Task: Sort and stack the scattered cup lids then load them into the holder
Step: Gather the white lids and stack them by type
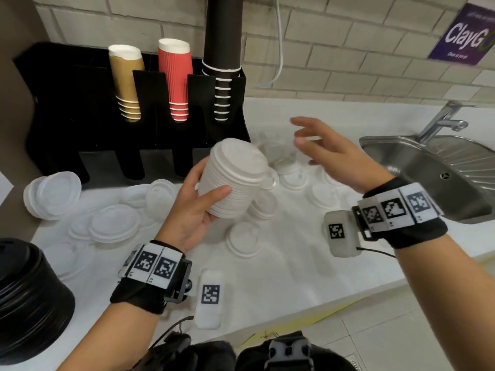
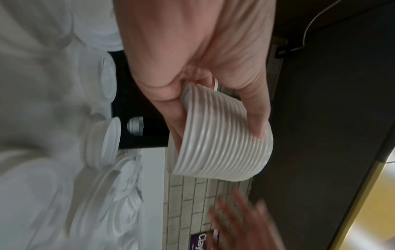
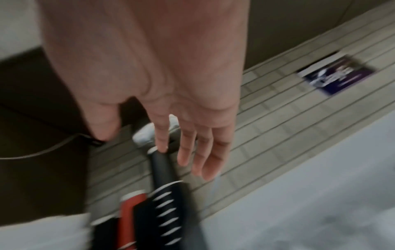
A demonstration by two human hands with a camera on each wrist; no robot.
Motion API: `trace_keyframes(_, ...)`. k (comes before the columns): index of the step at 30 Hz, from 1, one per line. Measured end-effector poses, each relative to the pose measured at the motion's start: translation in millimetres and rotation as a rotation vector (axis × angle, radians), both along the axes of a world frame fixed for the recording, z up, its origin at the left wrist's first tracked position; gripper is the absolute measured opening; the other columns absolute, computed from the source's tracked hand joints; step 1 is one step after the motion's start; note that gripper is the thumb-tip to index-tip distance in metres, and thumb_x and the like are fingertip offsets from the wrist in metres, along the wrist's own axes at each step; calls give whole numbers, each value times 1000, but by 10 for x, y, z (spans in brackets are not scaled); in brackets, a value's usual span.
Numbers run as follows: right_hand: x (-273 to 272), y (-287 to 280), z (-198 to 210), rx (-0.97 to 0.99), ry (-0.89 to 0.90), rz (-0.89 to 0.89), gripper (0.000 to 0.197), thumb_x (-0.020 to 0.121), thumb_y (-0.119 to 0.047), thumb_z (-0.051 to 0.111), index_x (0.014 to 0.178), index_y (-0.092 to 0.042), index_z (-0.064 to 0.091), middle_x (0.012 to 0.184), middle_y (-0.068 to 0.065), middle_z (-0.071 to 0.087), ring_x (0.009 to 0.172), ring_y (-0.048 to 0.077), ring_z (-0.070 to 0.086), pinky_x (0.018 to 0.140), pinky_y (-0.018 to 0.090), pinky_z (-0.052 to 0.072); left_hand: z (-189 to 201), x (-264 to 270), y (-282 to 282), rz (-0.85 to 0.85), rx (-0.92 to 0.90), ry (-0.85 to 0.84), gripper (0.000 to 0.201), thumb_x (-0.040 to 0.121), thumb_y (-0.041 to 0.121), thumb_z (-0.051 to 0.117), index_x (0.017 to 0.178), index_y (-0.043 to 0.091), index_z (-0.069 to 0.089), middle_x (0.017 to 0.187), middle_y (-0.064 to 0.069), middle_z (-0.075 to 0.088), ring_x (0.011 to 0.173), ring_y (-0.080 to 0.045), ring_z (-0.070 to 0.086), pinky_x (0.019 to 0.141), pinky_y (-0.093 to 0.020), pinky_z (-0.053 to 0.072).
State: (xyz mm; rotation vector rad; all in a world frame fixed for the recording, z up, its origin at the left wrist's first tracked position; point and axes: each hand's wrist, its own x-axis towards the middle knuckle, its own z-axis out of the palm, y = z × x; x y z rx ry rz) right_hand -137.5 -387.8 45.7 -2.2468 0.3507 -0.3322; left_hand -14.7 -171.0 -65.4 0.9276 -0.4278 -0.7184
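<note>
Left hand [image 1: 191, 207] wrapped round a tall stack of white lids [image 1: 235, 178], thumb across the front, fingers behind. Stack tilted, top leaning right and away, held up off the counter [image 1: 281, 277] in front of the black holder [image 1: 67, 108]. Same grip in the left wrist view: left hand [image 2: 192, 55] clamped on the ribbed side of the stack [image 2: 222, 135], thumb tip pressed near the wide end.

Right hand [image 1: 329, 153] empty, fingers spread and loose, blurred, hovering just right of the stack and not touching it. Right wrist view confirms: right hand [image 3: 149, 76] flat, fingers straight, nothing held.

Loose white lids [image 1: 294, 178] scattered flat on the counter behind and below the stack, between holder and sink [image 1: 428, 162]. One more single lid [image 1: 243, 239] lying flat nearer the body. Clear lids [image 1: 112, 223] spread on the left part of the counter, a short leaning pile of clear lids [image 1: 53, 194] at the holder's left foot. Black lid stack [image 1: 29, 298] at bottom left.

Holder slots carrying upside-down cups: gold cups [image 1: 127, 81], red cups [image 1: 176, 79], tall black cups [image 1: 222, 49]. Lower openings of the holder dark, contents not discernible.

Tap [image 1: 442, 121] behind the sink. Purple sign [image 1: 463, 36] on the tiled wall. White cable [image 1: 280, 44] hanging down the wall beside the black cups.
</note>
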Motion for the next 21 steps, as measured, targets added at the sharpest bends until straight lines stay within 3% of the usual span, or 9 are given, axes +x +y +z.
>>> trace_keyframes(2, -146, -287, -52, 0, 98, -122, 33, 96, -40, 51, 129, -39, 49, 114, -13, 54, 105, 11, 58, 87, 32, 51, -6, 72, 23, 42, -20, 4, 87, 55, 31, 93, 132, 33, 53, 128, 4, 62, 118, -17, 62, 79, -28, 57)
trace_keyframes(5, -351, -620, -210, -103, 431, -193, 32, 99, -24, 47, 130, -30, 52, 122, -4, 56, 111, 21, 56, 87, 29, 50, 0, 177, 70, 88, -50, -39, 61, 81, 9, 67, 136, 29, 49, 126, 7, 63, 120, -17, 61, 80, -27, 57)
trace_keyframes(8, -516, -756, -424, -390, 793, -153, 34, 98, -29, 51, 132, -26, 53, 135, -2, 53, 119, 18, 52, 102, 28, 37, 55, 250, 99, 97, -65, -96, 56, 86, 7, 60, 135, 31, 50, 124, 10, 65, 117, -14, 62, 80, -27, 58)
trace_keyframes(11, -626, -718, -604, -539, 991, -145, 60, 86, -46, 65, 137, -21, 47, 136, 2, 51, 122, 19, 50, 102, 29, 36, 105, 262, 92, 109, -70, -122, 56, 84, 8, 59, 134, 31, 49, 122, 11, 66, 115, -14, 64, 79, -28, 58)
trace_keyframes(14, -676, -652, -764, -584, 1051, -154, 92, 73, -58, 73, 145, -18, 32, 138, 8, 49, 124, 26, 49, 99, 35, 41, 120, 233, 69, 109, -71, -135, 56, 84, 8, 59, 134, 31, 49, 122, 10, 65, 115, -13, 64, 78, -27, 58)
trace_keyframes(16, -686, -618, -856, -538, 1049, -159, 99, 73, -62, 70, 150, -22, 22, 141, 9, 46, 127, 28, 48, 100, 36, 41, 124, 201, 54, 101, -69, -128, 58, 81, 9, 61, 134, 32, 49, 123, 10, 64, 115, -13, 63, 77, -27, 58)
trace_keyframes(21, -682, -589, -1016, -501, 978, -123, 74, 85, -51, 63, 146, -33, 26, 133, 10, 43, 120, 30, 49, 92, 34, 39, 110, 114, -9, 79, -58, -112, 58, 77, 13, 64, 129, 36, 53, 123, 10, 64, 117, -14, 63, 76, -26, 58)
